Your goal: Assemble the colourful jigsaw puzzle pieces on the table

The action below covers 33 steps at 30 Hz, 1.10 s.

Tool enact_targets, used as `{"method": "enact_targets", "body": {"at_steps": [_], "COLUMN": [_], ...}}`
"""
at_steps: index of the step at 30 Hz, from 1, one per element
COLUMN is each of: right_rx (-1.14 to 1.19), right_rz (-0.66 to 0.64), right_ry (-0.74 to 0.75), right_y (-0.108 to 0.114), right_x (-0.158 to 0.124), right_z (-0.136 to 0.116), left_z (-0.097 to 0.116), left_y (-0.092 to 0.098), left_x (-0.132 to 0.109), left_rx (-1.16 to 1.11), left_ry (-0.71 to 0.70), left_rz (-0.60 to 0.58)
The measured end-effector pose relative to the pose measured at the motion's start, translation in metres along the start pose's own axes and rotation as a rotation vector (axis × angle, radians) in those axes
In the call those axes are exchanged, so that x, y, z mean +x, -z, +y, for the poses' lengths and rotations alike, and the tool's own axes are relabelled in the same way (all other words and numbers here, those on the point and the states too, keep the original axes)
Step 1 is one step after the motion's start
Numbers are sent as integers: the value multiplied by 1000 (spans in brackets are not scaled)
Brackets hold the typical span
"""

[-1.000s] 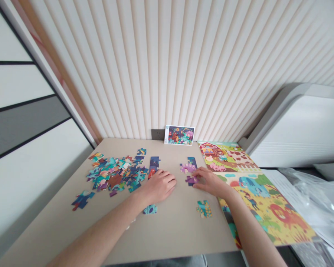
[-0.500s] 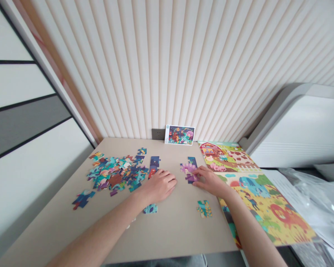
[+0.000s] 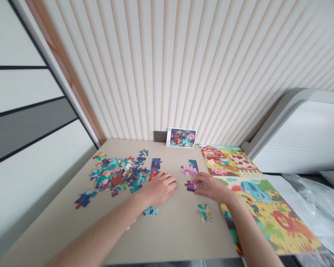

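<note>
My right hand point(image 3: 210, 186) has its thumb and fingers closed on the edge of a purple and dark blue puzzle piece point(image 3: 190, 185), flat on the table. Just beyond it, with a gap between, lie joined pieces, a pink-purple one point(image 3: 189, 170) and a dark blue one point(image 3: 193, 163). My left hand point(image 3: 161, 187) rests palm down on the table, fingers lying loosely together. Next to its fingers is a joined strip of dark blue pieces point(image 3: 156, 165) with a red figure, partly covered by the hand. A teal piece point(image 3: 150, 211) shows below the left wrist.
A heap of loose puzzle pieces point(image 3: 119, 172) spreads on the left, with a blue cluster point(image 3: 85, 198) nearer me. A teal-yellow piece point(image 3: 205, 213) lies front right. The picture card point(image 3: 182, 137) leans at the wall. Two finished puzzles, farm point(image 3: 228, 159) and animals point(image 3: 267, 207), lie right.
My right hand has drawn the purple piece toward me, opening a gap from the pink-purple piece. The left hand stays in place. The camera view has shifted slightly.
</note>
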State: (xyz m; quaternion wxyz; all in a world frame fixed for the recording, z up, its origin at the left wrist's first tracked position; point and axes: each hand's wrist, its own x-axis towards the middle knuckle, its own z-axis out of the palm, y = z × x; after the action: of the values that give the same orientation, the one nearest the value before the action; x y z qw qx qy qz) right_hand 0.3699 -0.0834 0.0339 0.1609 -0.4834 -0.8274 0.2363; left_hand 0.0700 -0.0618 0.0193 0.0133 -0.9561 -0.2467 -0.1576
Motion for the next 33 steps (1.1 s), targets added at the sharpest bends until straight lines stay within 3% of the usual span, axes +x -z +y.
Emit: {"method": "enact_targets", "body": {"at_steps": [9,14,17,21,24,27,30,33], "right_rx": [15,-29,-97,-122,-121,-110,-89,-92], "right_rz": [-14,91,265,411,448,457,428,410], "right_ry": [29,56,67,102,95,62,39,20], "right_y": [2,5,7,7,6,2,-1,-4], "right_x": [-2,-2,1,5,6,9,12,14], "right_z": [1,10,22,36,40,42,47,56], "left_z": [1,11,24,39,38,35,35,37], "left_y": [1,33,62,79,68,44,29,28], "left_x": [3,-6,-37,-108,-165,-204,-218,-214], "left_rx": [114,204,180,122,151,180,140,110], "left_ry": [-44,-58,18,207,387,589,735,776], "left_rz": [-8,-25,27,132,260,394,492,486]}}
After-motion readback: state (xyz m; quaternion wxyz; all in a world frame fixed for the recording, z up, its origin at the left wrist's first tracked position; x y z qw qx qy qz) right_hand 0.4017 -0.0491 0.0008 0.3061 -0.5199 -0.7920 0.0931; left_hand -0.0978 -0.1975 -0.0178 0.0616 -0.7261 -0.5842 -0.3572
